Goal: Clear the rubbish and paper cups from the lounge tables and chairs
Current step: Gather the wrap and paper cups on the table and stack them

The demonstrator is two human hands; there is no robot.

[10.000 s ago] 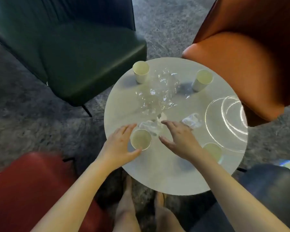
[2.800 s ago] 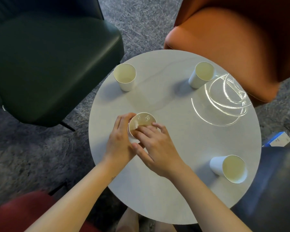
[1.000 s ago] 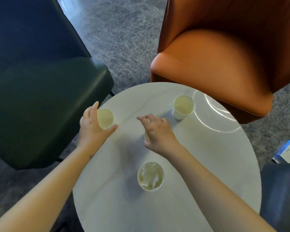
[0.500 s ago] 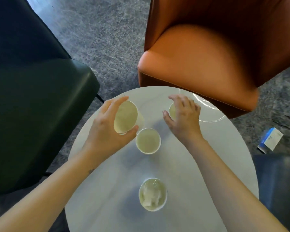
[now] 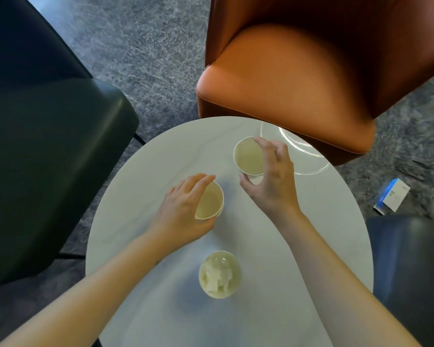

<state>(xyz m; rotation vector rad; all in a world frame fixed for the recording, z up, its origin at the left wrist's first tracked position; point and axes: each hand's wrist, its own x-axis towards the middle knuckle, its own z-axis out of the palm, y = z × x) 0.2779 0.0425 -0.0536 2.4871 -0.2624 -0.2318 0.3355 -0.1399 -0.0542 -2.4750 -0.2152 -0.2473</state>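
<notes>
On the round white table (image 5: 140, 186), my left hand (image 5: 183, 211) grips a paper cup (image 5: 211, 202), tilted and set into a second cup whose rim shows just beneath it. My right hand (image 5: 271, 176) curls its fingers and thumb round another empty paper cup (image 5: 248, 156) at the table's far side. A third paper cup (image 5: 219, 274), stuffed with crumpled clear plastic rubbish, stands upright near me between my forearms.
An orange armchair (image 5: 286, 78) stands beyond the table, a dark green chair (image 5: 48, 151) to the left and a dark chair (image 5: 411, 271) at the right edge. A small blue and white box (image 5: 392, 195) lies on the grey carpet at the right.
My left hand has carried its cup right and down into the cup that stood at the table's middle. My right hand has closed round the far cup.
</notes>
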